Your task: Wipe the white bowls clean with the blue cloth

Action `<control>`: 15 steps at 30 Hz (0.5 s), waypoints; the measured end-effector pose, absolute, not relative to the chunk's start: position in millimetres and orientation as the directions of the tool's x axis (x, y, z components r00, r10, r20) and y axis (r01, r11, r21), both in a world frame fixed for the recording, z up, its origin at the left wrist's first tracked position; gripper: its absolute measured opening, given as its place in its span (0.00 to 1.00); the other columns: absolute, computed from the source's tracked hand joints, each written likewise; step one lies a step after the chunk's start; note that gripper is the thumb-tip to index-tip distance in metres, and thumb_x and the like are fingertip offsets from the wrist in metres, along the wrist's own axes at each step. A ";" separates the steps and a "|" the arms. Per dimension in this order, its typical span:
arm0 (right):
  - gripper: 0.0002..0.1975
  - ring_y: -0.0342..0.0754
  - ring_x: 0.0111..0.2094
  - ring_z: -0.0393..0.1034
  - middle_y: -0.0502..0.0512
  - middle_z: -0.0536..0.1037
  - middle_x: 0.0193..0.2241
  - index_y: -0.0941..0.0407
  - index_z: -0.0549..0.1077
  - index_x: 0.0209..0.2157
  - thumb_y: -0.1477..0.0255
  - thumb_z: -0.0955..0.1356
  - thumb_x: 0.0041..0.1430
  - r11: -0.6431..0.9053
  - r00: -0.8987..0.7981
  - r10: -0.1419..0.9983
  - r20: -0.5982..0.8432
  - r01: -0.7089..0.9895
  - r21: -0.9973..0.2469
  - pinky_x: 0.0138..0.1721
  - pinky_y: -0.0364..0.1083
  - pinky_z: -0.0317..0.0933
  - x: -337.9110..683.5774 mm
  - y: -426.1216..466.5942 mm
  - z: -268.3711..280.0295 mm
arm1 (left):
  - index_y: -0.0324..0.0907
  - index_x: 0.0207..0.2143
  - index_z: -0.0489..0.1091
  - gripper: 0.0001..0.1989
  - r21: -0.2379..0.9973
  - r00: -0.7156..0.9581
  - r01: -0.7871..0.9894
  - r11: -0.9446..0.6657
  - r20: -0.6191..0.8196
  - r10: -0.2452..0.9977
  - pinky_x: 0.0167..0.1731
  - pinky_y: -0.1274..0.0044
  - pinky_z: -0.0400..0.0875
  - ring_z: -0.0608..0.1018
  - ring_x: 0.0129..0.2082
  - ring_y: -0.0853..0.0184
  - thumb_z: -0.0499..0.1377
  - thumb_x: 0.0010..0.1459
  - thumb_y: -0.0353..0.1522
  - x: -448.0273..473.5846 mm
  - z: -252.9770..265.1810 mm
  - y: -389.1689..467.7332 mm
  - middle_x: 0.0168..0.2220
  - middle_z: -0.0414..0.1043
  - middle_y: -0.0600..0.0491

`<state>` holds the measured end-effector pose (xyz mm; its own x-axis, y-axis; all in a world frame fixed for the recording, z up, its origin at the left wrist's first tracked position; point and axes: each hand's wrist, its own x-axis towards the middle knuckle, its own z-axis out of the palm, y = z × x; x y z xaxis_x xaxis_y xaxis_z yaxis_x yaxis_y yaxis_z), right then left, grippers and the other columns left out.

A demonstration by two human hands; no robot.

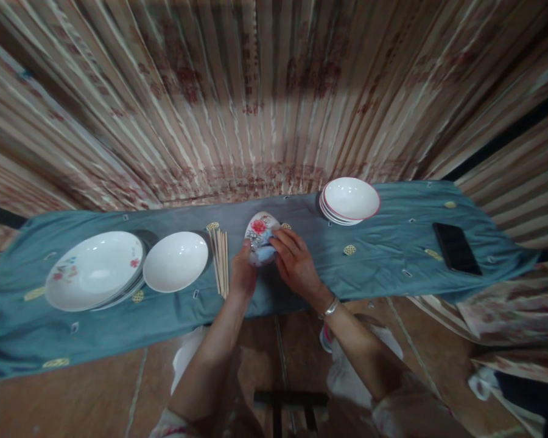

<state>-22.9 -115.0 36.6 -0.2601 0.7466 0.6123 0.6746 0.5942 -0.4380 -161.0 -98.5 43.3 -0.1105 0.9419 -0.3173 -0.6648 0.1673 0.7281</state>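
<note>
A white bowl (257, 222) with a red flower on it is tilted up above the middle of the table. My left hand (243, 271) is closed on the bowl's near left side, thumb on the edge. My right hand (296, 260) presses a light blue cloth (265, 251) against the bowl's lower right part, its fingers closed over the cloth. Some of the cloth and the bowl's near rim are hidden by my fingers. Several wooden chopsticks (220, 261) lie just left of my left hand.
A stack of large flowered dishes (98, 274) stands at the left, beside a plain white bowl (176, 261). Stacked red-rimmed bowls (351, 199) are at the back right. A black phone (456, 248) lies on the blue tablecloth (383, 261). Curtains (265, 109) hang behind.
</note>
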 end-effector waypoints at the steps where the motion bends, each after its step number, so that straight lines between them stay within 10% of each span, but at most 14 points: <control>1: 0.20 0.56 0.65 0.64 0.64 0.75 0.60 0.56 0.72 0.58 0.75 0.61 0.69 0.588 -0.240 0.750 0.616 0.670 -0.453 0.67 0.64 0.61 -20.7 -113.2 36.9 | 0.39 0.37 0.78 0.10 0.738 -0.120 -0.654 0.164 -0.316 0.941 0.55 0.69 0.74 0.81 0.53 0.58 0.59 0.64 0.35 -160.3 44.8 -99.3 0.38 0.83 0.46; 15: 0.14 0.50 0.38 0.75 0.59 0.82 0.37 0.56 0.75 0.43 0.69 0.60 0.66 0.318 0.116 0.892 0.436 0.524 -0.790 0.44 0.49 0.70 -10.7 -91.5 13.3 | 0.38 0.44 0.79 0.14 0.690 -0.120 -0.710 0.142 -0.317 0.941 0.60 0.67 0.72 0.78 0.59 0.55 0.60 0.65 0.38 -162.9 48.6 -98.3 0.48 0.82 0.42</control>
<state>-10.7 -91.5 13.3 0.1158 0.8924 0.4361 0.5236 0.3182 -0.7903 -162.9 -98.3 48.6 -0.1202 0.9409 -0.3167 -0.7095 0.1417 0.6903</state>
